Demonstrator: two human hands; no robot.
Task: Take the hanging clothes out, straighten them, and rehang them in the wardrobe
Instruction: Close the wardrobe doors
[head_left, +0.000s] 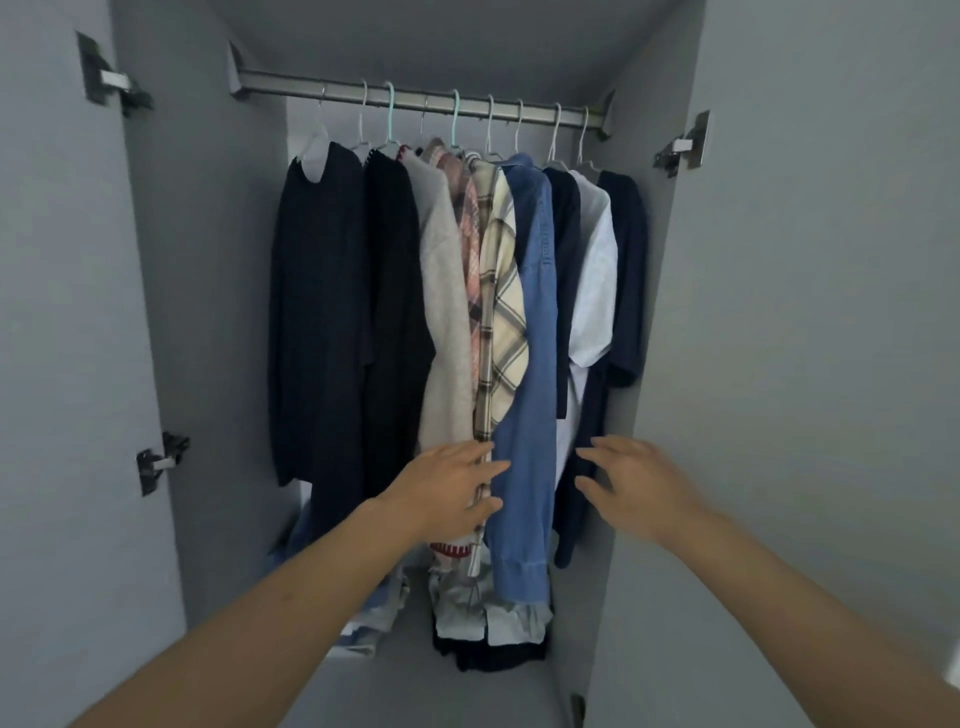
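Several garments hang on hangers from a metal rail (415, 98) inside a grey wardrobe. From left: a dark coat (317, 312), a black knit (395, 312), a cream fuzzy cardigan (441, 312), a plaid shirt (501, 312), a blue denim shirt (530, 415), a white shirt (595, 291) and a navy top (628, 280). My left hand (452, 488) is open, its fingers touching the plaid shirt's lower edge beside the denim shirt. My right hand (634, 478) is open with spread fingers, just right of the denim shirt, near the navy fabric, holding nothing.
Both wardrobe doors stand open, with hinges on the left (161, 462) and the right (680, 145). Crumpled light and dark clothes (488, 623) lie on the wardrobe floor under the hanging garments. The side walls close in tightly on both sides.
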